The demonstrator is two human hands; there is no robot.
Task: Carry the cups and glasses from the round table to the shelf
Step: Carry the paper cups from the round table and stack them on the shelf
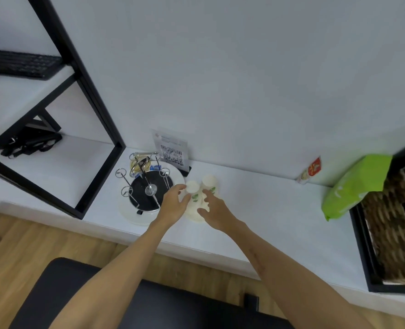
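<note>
Two white paper cups with green leaf print [200,198] upside down mid white shelf [256,210]; left hand [175,205] grip wraps left one, right hand [214,212] grip spread, fingertips touching right one.

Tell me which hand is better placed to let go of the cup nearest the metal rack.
Left. The left hand already wraps that paper cup beside the rack; the right hand is on the other cup.

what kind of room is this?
Probably a hotel or guest room drinks corner: a white shelf holds a metal cup rack on a tray, paper cups under both hands, and a QR-code card against the wall. A keyboard sits above.
</note>
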